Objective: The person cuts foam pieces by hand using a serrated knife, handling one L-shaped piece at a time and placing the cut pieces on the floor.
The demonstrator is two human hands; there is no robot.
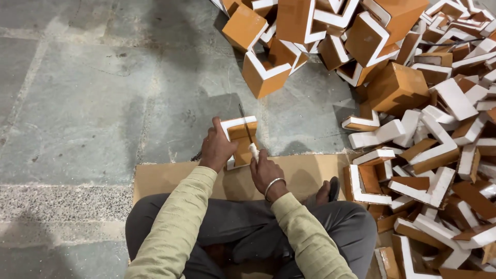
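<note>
1. The stone floor [88,103], grey-green slabs with pale joints, fills the view from nine to twelve o'clock; a speckled strip of it runs across at about eight o'clock.
2. A big heap of orange-and-white angled pieces [413,103] spreads from twelve o'clock down through three to five o'clock. The pieces lie tumbled on one another, white edges and orange faces turned every way.
3. The person sits cross-legged at six o'clock, in grey trousers [248,227] and pale green sleeves [175,222]; a bare foot [324,194] shows just right of the knees, near the heap.
4. A flat sheet of brown cardboard [305,173] lies on the floor under the legs and hands, its far edge just below the centre.
5. The orange-and-white piece [240,139] being worked stands at the centre of the view, on the far edge of the cardboard, well apart from the heap's main mass.
6. The left hand [217,147] grips the piece's left side, fingers curled and pressed together around its white edge.
7. The right hand [264,173], a metal bangle [275,186] on its wrist, is closed in a fist around the white-wrapped handle of a thin tool.
8. That thin dark blade [245,123] slants up toward twelve o'clock, lying across the piece's orange face.
</note>
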